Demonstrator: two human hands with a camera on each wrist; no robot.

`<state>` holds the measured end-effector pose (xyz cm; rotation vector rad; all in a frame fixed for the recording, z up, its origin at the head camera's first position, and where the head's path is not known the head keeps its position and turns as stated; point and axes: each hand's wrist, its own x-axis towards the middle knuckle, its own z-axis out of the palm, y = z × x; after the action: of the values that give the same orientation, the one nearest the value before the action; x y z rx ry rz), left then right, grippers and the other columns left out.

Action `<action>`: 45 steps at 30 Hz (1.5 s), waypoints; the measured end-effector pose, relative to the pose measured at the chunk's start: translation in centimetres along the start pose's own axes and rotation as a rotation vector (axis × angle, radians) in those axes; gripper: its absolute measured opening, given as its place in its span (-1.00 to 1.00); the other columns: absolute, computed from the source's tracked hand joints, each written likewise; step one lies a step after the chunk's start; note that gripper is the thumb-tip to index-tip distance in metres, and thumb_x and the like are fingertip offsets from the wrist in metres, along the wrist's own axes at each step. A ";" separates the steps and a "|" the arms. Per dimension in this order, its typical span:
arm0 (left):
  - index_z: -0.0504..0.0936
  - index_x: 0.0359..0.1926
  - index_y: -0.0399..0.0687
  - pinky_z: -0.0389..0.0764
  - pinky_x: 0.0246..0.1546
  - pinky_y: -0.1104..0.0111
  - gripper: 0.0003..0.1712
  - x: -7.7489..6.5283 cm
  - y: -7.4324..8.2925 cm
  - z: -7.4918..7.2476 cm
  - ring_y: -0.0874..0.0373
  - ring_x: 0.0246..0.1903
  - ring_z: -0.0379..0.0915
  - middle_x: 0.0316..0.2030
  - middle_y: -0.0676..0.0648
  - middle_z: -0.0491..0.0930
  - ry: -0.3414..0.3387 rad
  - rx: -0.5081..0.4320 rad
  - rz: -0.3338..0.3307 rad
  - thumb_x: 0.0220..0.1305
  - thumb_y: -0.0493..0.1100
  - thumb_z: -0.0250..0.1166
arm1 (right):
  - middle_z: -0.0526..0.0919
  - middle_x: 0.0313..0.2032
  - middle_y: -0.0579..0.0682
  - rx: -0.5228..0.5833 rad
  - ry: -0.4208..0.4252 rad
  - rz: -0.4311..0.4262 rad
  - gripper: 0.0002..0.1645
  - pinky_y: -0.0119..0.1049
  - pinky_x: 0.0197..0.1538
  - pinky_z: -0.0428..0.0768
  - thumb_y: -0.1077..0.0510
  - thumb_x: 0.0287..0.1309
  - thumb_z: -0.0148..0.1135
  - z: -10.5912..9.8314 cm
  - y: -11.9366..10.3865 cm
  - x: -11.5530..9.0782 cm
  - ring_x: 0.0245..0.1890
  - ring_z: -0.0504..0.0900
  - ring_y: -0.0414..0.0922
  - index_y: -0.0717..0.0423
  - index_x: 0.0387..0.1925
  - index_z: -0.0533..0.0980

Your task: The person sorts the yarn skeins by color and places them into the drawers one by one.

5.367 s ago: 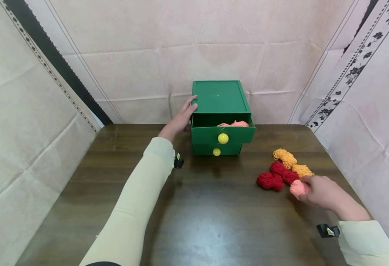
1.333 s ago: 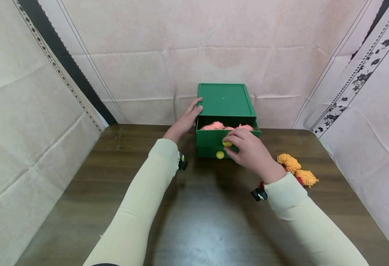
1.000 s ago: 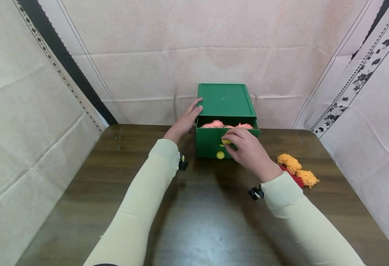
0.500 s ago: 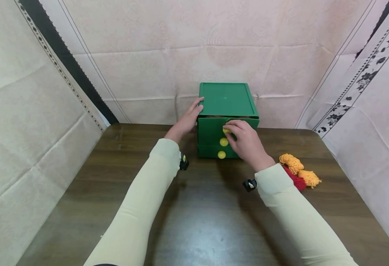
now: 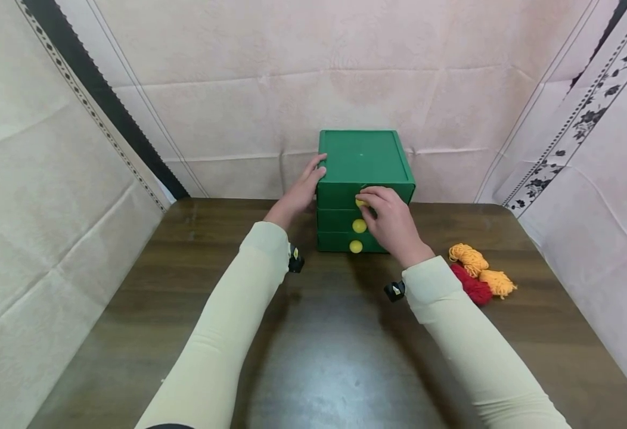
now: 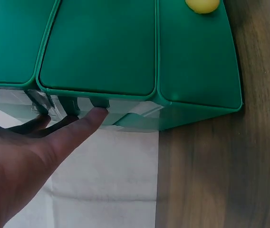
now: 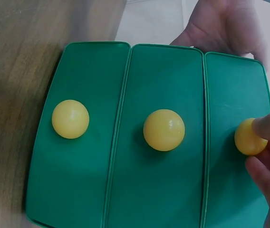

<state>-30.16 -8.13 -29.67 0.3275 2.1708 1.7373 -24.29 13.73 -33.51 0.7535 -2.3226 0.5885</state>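
Note:
A green box of three drawers stands at the back of the table, each drawer bearing a round yellow knob. My right hand pinches the top knob between thumb and fingers. All the drawer fronts look flush in the right wrist view, with the middle knob and bottom knob untouched. Against the box's left side rests my left hand, its fingers fairly straight. In the left wrist view its thumb touches that side wall, which has clear tape. The drawers' contents are hidden.
Right of the box lie two orange-yellow yarn skeins beside red yarn, partly covered by my right sleeve. A pale cloth hangs behind the brown wooden table.
My right hand held a pink yarn skein at the right, then came to the top knob. The top drawer, pulled out with pink yarn inside, has slid in. My left hand stayed.

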 end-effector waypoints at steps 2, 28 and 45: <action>-0.15 0.49 0.57 0.41 0.12 -0.22 -0.34 -0.2 0.1 0.1 -0.27 0.36 0.15 0.53 -0.02 -0.15 0.012 0.018 0.003 0.48 0.23 -0.13 | 0.64 -0.01 0.10 0.009 0.006 0.007 -0.73 -0.08 0.14 0.55 0.28 0.14 0.35 0.1 0.0 0.0 0.05 0.55 0.04 0.21 -0.08 0.65; -0.11 0.47 0.61 0.54 0.01 -0.10 -0.14 0.2 -0.4 -0.1 -0.16 0.27 0.32 0.48 -0.11 0.03 0.043 0.062 0.019 0.30 0.27 0.18 | 0.61 -0.15 0.10 0.144 0.003 0.331 -0.65 -0.09 0.03 0.61 0.04 0.15 0.38 1.4 0.9 -2.5 -0.13 0.61 -0.01 0.17 -0.12 0.54; -0.10 0.47 0.59 0.54 0.02 -0.10 -0.14 0.3 -0.7 0.0 -0.13 0.27 0.32 0.48 -0.08 0.04 0.036 0.057 0.034 0.29 0.28 0.17 | 0.60 -0.11 0.09 0.193 -0.063 0.351 -0.60 -0.08 0.00 0.59 0.05 0.16 0.37 3.5 0.8 -3.5 -0.11 0.58 0.00 0.18 -0.03 0.56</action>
<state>-30.46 -8.20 -30.36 0.3516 2.2566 1.7137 -24.00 13.63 -38.52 0.4532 -2.5006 0.9665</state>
